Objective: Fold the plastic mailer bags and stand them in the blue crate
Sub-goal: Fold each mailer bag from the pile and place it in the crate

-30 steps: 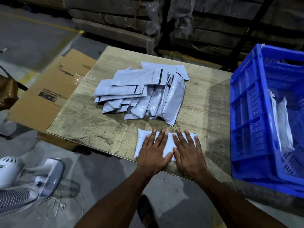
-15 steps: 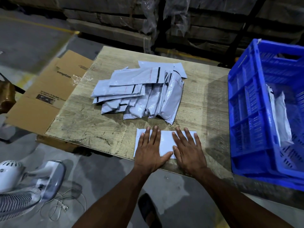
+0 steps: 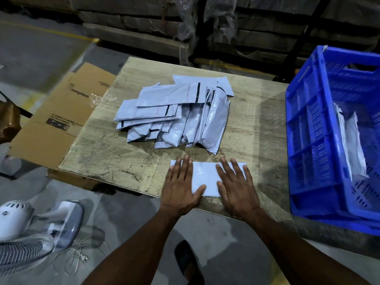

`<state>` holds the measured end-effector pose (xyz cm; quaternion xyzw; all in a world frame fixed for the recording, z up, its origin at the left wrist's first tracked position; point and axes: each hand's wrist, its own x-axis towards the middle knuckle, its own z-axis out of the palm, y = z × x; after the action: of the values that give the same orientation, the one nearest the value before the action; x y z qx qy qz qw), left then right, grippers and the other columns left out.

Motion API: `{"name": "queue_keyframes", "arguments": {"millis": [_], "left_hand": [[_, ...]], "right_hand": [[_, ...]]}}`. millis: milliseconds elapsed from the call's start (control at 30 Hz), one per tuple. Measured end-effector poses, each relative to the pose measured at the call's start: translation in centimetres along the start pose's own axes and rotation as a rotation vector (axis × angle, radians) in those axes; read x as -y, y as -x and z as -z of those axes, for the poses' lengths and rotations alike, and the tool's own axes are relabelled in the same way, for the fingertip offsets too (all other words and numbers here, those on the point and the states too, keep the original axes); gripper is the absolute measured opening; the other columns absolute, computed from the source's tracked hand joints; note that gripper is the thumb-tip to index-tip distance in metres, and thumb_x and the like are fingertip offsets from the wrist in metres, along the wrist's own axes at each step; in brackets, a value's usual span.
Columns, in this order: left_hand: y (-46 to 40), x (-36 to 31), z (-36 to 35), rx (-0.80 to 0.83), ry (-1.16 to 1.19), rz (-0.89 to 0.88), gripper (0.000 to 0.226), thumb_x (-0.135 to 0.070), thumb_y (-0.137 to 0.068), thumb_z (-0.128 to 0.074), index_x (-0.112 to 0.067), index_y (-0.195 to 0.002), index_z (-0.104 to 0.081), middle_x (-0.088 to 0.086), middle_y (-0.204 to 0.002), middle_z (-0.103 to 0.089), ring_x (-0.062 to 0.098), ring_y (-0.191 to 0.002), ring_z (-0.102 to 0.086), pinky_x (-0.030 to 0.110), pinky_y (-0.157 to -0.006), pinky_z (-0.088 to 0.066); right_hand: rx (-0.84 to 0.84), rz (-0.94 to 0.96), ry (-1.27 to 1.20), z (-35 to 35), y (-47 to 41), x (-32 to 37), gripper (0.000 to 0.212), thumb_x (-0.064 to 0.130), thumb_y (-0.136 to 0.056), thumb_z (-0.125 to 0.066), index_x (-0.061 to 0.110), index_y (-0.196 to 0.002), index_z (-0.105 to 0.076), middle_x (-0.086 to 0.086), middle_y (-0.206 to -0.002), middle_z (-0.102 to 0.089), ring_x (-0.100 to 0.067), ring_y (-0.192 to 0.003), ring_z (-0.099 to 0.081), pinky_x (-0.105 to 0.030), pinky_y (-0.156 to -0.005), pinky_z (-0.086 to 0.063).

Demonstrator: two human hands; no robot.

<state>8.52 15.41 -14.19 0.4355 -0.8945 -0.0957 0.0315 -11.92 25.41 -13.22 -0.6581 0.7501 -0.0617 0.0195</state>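
Note:
A folded grey mailer bag (image 3: 206, 177) lies flat at the near edge of the wooden table (image 3: 98, 153). My left hand (image 3: 181, 186) presses on its left end with straight fingers. My right hand (image 3: 236, 186) presses flat on its right end. Behind them sits a loose pile of grey mailer bags (image 3: 176, 116) with black strips. The blue crate (image 3: 320, 136) stands on the right of the table. Inside it, a few folded bags (image 3: 353, 145) stand upright against the left wall.
A flattened cardboard box (image 3: 61, 114) lies off the table's left side. A white fan (image 3: 26, 229) with its cable rests on the floor at lower left. Wrapped stacks of boards (image 3: 164, 23) run along the back. A dark shoe (image 3: 189, 262) shows under the table edge.
Both hands have slid apart along the folded bag, from its middle toward its ends, uncovering the centre.

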Motion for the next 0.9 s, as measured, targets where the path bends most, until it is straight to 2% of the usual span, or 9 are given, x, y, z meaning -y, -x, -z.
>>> {"name": "queue_keyframes", "arguments": {"millis": [200,567,700,800,900], "left_hand": [[0.6,1.9,0.6,0.0,-0.03,0.038,0.078,-0.054,-0.102,-0.024,-0.006,-0.163,-0.015,0.007,-0.173,-0.004,0.025,-0.159,-0.002,0.047,-0.126,-0.013],[0.6,2.0,1.1,0.072,-0.056,0.052,0.082,-0.056,-0.099,-0.017,-0.006,-0.164,-0.009,0.01,-0.172,0.006,0.026,-0.159,0.007,0.048,-0.128,-0.005],[0.5,2.0,1.0,0.056,-0.055,0.054,0.082,-0.056,-0.099,-0.018,-0.005,-0.163,-0.011,0.011,-0.172,0.003,0.027,-0.159,0.005,0.049,-0.128,-0.006],[0.6,2.0,0.8,0.037,-0.056,0.053,0.081,-0.054,-0.099,-0.021,-0.004,-0.163,-0.015,0.012,-0.172,0.0,0.028,-0.159,0.002,0.05,-0.128,-0.009],[0.6,2.1,0.6,0.021,-0.059,0.047,0.08,-0.053,-0.101,-0.022,-0.003,-0.162,-0.018,0.013,-0.172,-0.004,0.029,-0.159,-0.003,0.051,-0.127,-0.012]], "right_hand": [[-0.002,-0.01,-0.011,0.2,0.1,0.2,0.054,0.041,-0.105,-0.032,0.021,-0.155,-0.038,0.0,-0.167,-0.023,-0.023,-0.156,-0.011,-0.055,-0.123,-0.014],[0.035,-0.018,-0.004,0.3,0.0,0.2,0.055,0.042,-0.105,-0.029,0.021,-0.156,-0.036,0.001,-0.167,-0.02,-0.023,-0.156,-0.01,-0.055,-0.123,-0.013],[0.071,-0.019,0.026,0.5,0.0,0.4,0.056,0.043,-0.106,-0.024,0.022,-0.156,-0.036,0.0,-0.167,-0.019,-0.024,-0.156,-0.011,-0.058,-0.122,-0.012],[0.078,-0.054,0.059,1.3,-0.4,1.5,0.06,0.045,-0.105,-0.024,0.018,-0.157,-0.035,-0.005,-0.166,-0.025,-0.03,-0.154,-0.016,-0.065,-0.12,-0.007],[0.112,0.049,-0.016,1.8,-1.1,4.7,0.064,0.046,-0.107,-0.013,0.011,-0.156,-0.034,-0.007,-0.162,-0.033,-0.026,-0.153,-0.021,-0.06,-0.12,-0.007]]}}
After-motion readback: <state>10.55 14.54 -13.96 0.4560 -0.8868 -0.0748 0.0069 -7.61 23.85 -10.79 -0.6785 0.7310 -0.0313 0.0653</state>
